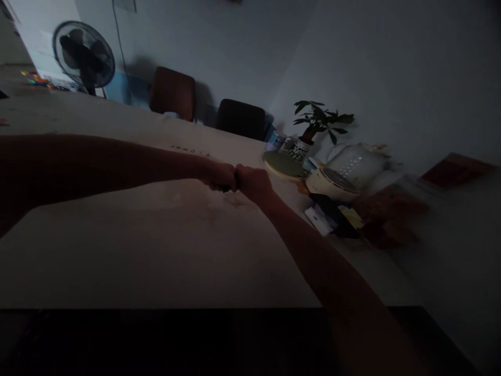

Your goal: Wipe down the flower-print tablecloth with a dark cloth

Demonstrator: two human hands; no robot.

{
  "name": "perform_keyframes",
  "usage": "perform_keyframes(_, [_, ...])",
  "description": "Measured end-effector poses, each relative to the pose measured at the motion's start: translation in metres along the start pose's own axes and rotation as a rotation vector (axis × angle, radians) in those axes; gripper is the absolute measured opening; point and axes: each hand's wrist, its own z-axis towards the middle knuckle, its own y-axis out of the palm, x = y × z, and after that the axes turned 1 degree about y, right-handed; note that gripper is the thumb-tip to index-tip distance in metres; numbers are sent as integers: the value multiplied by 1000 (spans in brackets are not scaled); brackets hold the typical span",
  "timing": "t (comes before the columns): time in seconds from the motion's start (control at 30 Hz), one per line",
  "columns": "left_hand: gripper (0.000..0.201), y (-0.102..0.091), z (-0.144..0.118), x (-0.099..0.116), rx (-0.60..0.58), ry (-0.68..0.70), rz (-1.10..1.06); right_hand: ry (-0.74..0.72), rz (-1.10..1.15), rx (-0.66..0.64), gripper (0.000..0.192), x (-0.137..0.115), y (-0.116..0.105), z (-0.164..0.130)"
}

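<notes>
Both my hands meet over the middle of the pale table (164,261). My left hand (219,175) reaches in from the left with its fingers closed. Against it presses my right hand (253,183), also closed. A small dark thing (226,188) shows under the left fingers, and a dark spot sits where the fists meet. It is too dim to tell what they hold. Just beyond my left wrist, dark lettering (191,151) runs along the tabletop, upside down and seeming to read "FLOWER".
At the right stand a potted plant (309,128), a round green-topped board (285,165), a white round container (331,184) and a dark folder-like item (340,218). Behind the table are a brown chair (173,93), a black chair (241,118) and a fan (83,55).
</notes>
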Motion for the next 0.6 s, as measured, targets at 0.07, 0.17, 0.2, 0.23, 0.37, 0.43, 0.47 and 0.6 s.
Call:
perform_keyframes(0.07, [28, -5, -3, 8, -96, -39, 40, -39, -89, 47, 32, 1, -8, 0])
perform_keyframes(0.17, [29, -13, -2, 17, -207, -62, 98, -56, -209, 67, 36, 1, -15, -6])
perform_keyframes(0.2, [28, -16, -1, 18, -235, -65, 118, -65, -232, 66, 37, 1, -16, -10])
perform_keyframes(0.23, [27, -18, 0, 18, -276, -62, 143, -85, -248, 67, 37, 0, -16, -14])
perform_keyframes(0.37, [27, -26, 3, 15, -511, 21, 242, -158, -204, 76, 40, 2, -13, -28])
perform_keyframes(0.43, [24, -29, 3, 16, -562, 60, 244, -132, -62, 74, 35, 7, -11, -31])
perform_keyframes(0.47, [22, -31, 3, 17, -564, 73, 238, -94, 69, 79, 31, 11, -9, -31])
perform_keyframes(0.6, [46, -28, -3, 13, -205, 307, 255, 350, 984, 25, 18, 25, -1, -36])
